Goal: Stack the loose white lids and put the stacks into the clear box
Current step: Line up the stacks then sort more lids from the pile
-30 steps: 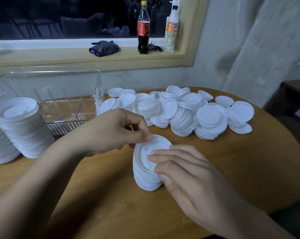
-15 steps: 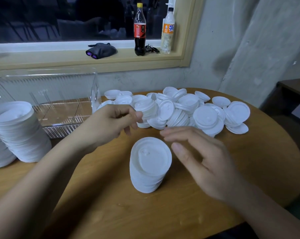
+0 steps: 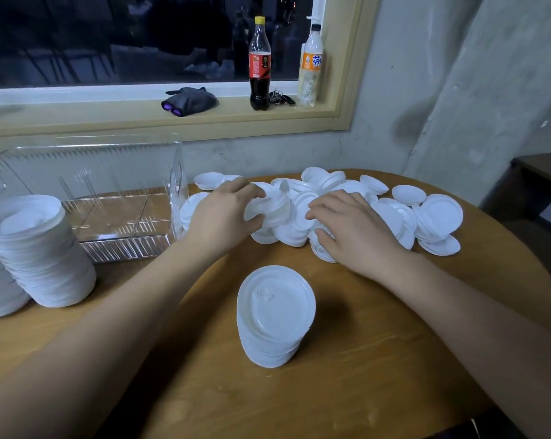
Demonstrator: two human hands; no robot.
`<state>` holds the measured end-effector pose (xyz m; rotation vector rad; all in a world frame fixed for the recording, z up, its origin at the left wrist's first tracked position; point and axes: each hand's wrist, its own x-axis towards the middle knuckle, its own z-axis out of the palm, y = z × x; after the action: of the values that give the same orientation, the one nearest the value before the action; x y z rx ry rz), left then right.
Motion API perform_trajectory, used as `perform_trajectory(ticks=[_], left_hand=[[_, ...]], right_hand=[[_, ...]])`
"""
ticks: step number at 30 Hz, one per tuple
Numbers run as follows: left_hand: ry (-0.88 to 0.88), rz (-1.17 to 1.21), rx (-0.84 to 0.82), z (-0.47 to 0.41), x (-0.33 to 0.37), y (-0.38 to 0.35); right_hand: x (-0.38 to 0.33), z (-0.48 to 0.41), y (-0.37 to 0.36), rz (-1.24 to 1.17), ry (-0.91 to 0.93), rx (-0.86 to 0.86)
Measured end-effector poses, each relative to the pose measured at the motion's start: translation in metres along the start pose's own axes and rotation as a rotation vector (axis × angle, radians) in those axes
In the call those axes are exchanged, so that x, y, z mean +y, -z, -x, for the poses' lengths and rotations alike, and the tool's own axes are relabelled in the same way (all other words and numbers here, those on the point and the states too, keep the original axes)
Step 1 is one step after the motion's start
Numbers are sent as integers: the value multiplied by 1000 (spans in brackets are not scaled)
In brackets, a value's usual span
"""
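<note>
L. hand [image 3: 223,217] grips a lid clump [image 3: 269,207]; r. hand [image 3: 359,232] lies spread on loose lids [image 3: 439,217]. Light, thin, prob. slippery plastic: best held by rims.

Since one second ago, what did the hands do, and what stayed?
Both let go of the short stack and reached forward to the loose pile; the left hand grips a few lids, the right hand touches it. Short stack, tall stacks, clear box stayed.

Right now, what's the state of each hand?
Left hand: grips a small clump of lids.
Right hand: lies on the loose lid pile; whether it grips any cannot be told.
</note>
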<state>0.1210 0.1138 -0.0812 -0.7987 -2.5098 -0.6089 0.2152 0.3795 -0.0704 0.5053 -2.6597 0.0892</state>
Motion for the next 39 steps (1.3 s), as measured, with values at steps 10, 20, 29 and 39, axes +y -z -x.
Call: perform_trajectory(ticks=[10,20,29,39], left_hand=[[-103,-127,80,-11,-5,-7],[17,152,187,1,9,40],[309,581,81,44,43,119],[260,843,-281,64,74,178]], right_hand=[[8,-15,-15,174,62,50],[2,-17,-11,269,77,33],[-9,-2,16,78,10,130],[-49,34,89,-425,-275,222]])
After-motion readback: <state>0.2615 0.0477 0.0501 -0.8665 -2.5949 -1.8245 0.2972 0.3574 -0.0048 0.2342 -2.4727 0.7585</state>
